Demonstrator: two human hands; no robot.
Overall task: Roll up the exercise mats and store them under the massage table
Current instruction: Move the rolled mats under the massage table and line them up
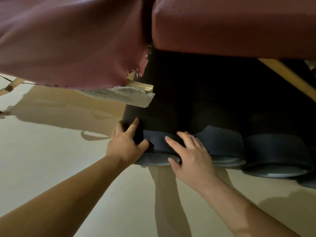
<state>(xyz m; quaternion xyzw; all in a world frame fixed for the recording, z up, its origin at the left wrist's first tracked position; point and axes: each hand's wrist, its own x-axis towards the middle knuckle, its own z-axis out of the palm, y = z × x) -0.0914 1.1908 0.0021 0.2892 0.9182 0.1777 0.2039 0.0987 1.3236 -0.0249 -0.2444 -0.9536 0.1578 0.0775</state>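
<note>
Three rolled mats are lying side by side on the floor [51, 151] beneath the massage table [222, 26], end faces pointing toward the near side. The middle rolled mat [222, 142] and the right rolled mat [277, 151] are sitting untouched, near ends poking out just past the table's edge. The leftmost rolled mat [159, 144] is the one being handled, touching the middle one. The left hand [126, 144] is cupping its left flank, thumb hooking round the near side, index finger lying up along the roll, other fingers wrapping out of sight. The right hand [189, 154] is resting flat on top, fingers spread and straight, thumb touching the end face. Far ends are disappearing into shadow; how deep the rolls reach cannot be told. A wooden brace [287, 74] is slanting down on the right, and torn padding [119, 94] is hanging from the table on the left. Judgement: rolling is looking finished for all three in view and storage nearly so; what is remaining is probably seating this last roll further under.
</note>
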